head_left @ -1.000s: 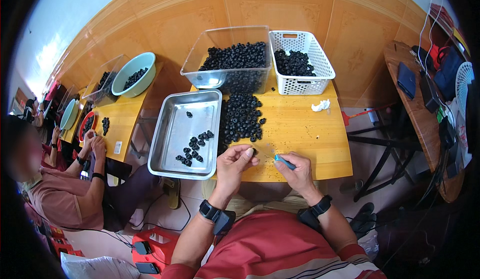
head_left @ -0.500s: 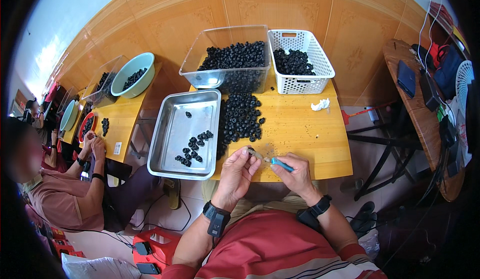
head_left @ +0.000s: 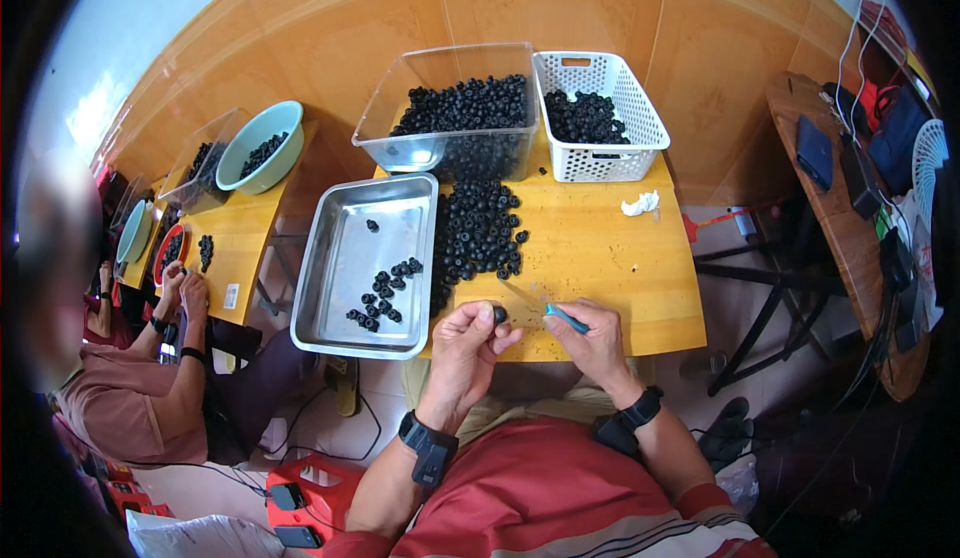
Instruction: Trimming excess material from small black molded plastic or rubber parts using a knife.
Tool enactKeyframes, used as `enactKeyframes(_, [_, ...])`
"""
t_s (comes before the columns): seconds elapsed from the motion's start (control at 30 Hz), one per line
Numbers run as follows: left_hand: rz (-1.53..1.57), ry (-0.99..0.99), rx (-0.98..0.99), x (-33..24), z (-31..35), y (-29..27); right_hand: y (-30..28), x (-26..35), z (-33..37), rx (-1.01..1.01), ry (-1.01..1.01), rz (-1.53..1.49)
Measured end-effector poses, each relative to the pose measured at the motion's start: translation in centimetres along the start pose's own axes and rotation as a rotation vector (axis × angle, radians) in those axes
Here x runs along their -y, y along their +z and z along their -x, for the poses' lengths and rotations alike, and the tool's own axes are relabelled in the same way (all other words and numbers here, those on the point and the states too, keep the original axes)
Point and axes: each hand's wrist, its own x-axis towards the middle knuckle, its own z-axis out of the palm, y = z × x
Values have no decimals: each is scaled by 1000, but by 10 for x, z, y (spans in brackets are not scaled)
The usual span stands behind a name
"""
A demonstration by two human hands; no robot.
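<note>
Between thumb and fingertips, my left hand (head_left: 468, 346) pinches a small round black rubber part (head_left: 499, 314) above the table's front edge. My right hand (head_left: 594, 342) grips a blue-handled knife (head_left: 568, 319); its thin blade points up and left, apart from the part. Just beyond my left hand a pile of black rubber parts (head_left: 478, 228) lies on the yellow table (head_left: 610, 268). Left of that pile is a shallow metal tray (head_left: 335, 248) with a small group of the same parts and a single one farther back.
A clear plastic bin (head_left: 375, 118) and a white perforated basket (head_left: 605, 166), both holding black parts, stand at the back. Crumpled white tissue (head_left: 640, 204) lies at the right, with dark crumbs near the blade. Another person (head_left: 150, 378) works at a neighbouring table on the left.
The knife blade has come away from the part and now points farther up. My left hand has turned the part so that its dark rounded side shows.
</note>
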Motion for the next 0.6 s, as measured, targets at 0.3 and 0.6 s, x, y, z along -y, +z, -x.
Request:
enactKeyframes(0.3, [17, 14, -59, 3, -5, -17, -11, 6, 2, 134, -45, -2])
enactKeyframes(0.6, [19, -9, -52, 6, -2, -14, -8, 8, 1, 135, -70, 18])
